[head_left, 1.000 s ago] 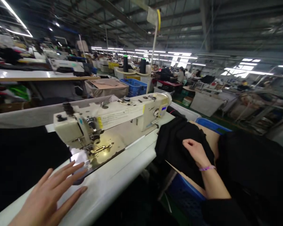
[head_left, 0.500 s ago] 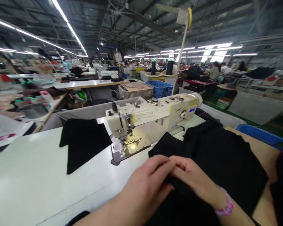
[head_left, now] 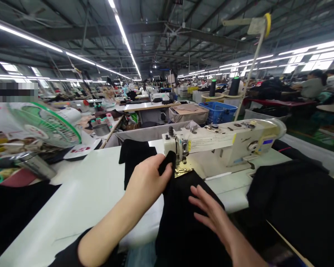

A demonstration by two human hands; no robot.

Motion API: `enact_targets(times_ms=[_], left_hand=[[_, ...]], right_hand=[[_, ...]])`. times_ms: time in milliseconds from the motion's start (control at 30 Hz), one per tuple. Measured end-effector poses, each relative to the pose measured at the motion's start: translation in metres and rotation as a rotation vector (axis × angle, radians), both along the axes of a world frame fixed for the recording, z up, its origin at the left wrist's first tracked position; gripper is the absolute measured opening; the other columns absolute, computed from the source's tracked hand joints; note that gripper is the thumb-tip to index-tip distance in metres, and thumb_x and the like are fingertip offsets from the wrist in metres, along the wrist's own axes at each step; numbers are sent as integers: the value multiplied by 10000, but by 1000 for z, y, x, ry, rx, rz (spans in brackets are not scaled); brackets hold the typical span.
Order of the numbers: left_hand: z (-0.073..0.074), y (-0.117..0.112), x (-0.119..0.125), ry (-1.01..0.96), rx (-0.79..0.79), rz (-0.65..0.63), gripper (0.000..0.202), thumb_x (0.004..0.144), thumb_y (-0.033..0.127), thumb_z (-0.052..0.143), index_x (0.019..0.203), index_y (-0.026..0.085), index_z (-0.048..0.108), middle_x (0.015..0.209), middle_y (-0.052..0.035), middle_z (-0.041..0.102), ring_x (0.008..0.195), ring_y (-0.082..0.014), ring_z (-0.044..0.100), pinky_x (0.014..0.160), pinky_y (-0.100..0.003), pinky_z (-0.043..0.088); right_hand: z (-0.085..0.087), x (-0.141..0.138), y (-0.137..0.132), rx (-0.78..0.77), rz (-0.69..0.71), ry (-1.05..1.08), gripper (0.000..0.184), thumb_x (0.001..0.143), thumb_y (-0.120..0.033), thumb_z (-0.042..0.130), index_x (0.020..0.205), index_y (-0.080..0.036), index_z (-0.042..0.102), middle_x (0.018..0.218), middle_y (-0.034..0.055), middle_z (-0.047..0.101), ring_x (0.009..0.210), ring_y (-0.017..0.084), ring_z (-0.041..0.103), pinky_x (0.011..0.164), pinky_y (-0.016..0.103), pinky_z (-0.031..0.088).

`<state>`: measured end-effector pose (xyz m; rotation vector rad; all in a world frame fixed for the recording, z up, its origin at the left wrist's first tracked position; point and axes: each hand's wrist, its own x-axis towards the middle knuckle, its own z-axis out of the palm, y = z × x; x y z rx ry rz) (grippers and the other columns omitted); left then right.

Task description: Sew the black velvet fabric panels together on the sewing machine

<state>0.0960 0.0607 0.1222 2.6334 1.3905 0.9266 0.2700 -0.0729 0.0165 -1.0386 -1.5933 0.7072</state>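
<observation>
My left hand point(head_left: 150, 174) pinches the edge of a piece of black fabric point(head_left: 186, 230) just left of the needle area of a white sewing machine point(head_left: 228, 144). The fabric runs from the metal needle plate point(head_left: 182, 171) down over the table's front edge toward me. Over the fabric's right side hovers my right hand point(head_left: 211, 211), fingers spread and holding nothing; whether its fingertips touch the cloth I cannot tell. Another black fabric piece point(head_left: 136, 152) lies on the white table point(head_left: 100, 193), behind my left hand and partly hidden by it.
A pile of black fabric point(head_left: 297, 204) lies at the right. To the left are a green-rimmed fan point(head_left: 47, 126), a metal can point(head_left: 36, 165) and more black cloth point(head_left: 13, 211). Behind the machine are a blue basket point(head_left: 218, 111) and thread cones point(head_left: 234, 87). Several people work farther back.
The view has turned left. Both hands moved from the fabric pile to the machine, bringing a black piece to the needle area. My right hand has let go and spread its fingers.
</observation>
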Motion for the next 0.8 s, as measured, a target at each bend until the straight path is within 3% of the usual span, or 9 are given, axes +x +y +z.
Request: enact_targets(times_ms=[67, 200, 267, 300, 400, 467, 567, 667, 800], left_hand=[[16, -7, 2, 155, 106, 131, 167, 910, 271, 536, 760, 205, 567, 674, -8, 629, 599, -181, 604, 524, -273, 315], [49, -20, 5, 308, 214, 313, 150, 948, 240, 448, 890, 211, 584, 785, -48, 699, 689, -232, 680, 519, -302, 321], [57, -24, 2, 325, 239, 338, 147, 948, 234, 438, 903, 214, 576, 793, -50, 705, 701, -249, 693, 513, -312, 314], [59, -25, 1, 330, 244, 339, 143, 946, 229, 437, 905, 216, 574, 792, -50, 706, 702, -255, 696, 510, -315, 309], [54, -27, -3, 338, 238, 320, 136, 939, 210, 441, 895, 217, 570, 792, -53, 710, 700, -263, 699, 509, -318, 299], [49, -27, -4, 335, 219, 297, 135, 936, 202, 445, 889, 216, 572, 799, -57, 712, 704, -263, 697, 514, -317, 298], [47, -24, -9, 290, 192, 256, 148, 944, 218, 443, 886, 211, 579, 795, -59, 707, 700, -258, 685, 529, -317, 303], [52, -10, -26, 140, 144, 183, 164, 939, 284, 482, 842, 205, 587, 768, -46, 681, 691, -233, 649, 561, -301, 335], [58, 34, -54, -164, -208, -114, 273, 878, 390, 563, 686, 196, 584, 607, 23, 553, 564, -147, 536, 526, -242, 369]], right_hand=[[1, -31, 4, 40, -69, -66, 1105, 708, -537, 853, 1589, -351, 212, 1523, 145, 463, 1350, 401, 499, 948, 540, 564], [5, -79, 8, 84, -293, -96, 1188, 648, -318, 893, 1598, -241, 183, 1600, 156, 333, 1457, 439, 311, 1141, 585, 379], [12, -88, 11, 51, -344, 21, 1096, 679, -284, 850, 1577, -226, 225, 1577, 149, 376, 1445, 402, 354, 1167, 540, 353], [16, -89, 12, 15, -277, 130, 1021, 703, -309, 831, 1556, -230, 275, 1545, 141, 429, 1418, 375, 408, 1156, 501, 379], [34, -81, 17, -128, 90, 496, 894, 708, -472, 833, 1470, -235, 431, 1415, 130, 576, 1308, 337, 541, 1080, 431, 464], [44, -75, 19, -241, 202, 635, 839, 691, -505, 854, 1410, -233, 518, 1320, 119, 651, 1240, 333, 592, 1049, 435, 485], [50, -65, 23, -372, 168, 690, 583, 771, -441, 815, 1288, -230, 647, 1148, 83, 738, 1102, 312, 666, 973, 441, 529], [48, -47, 36, -390, 166, 651, 436, 776, -415, 809, 1155, -212, 734, 1061, 82, 765, 1034, 314, 690, 905, 442, 556], [56, -1, 71, -319, -42, 454, 361, 727, -440, 836, 1003, -214, 776, 966, 44, 769, 989, 280, 686, 893, 393, 540]])
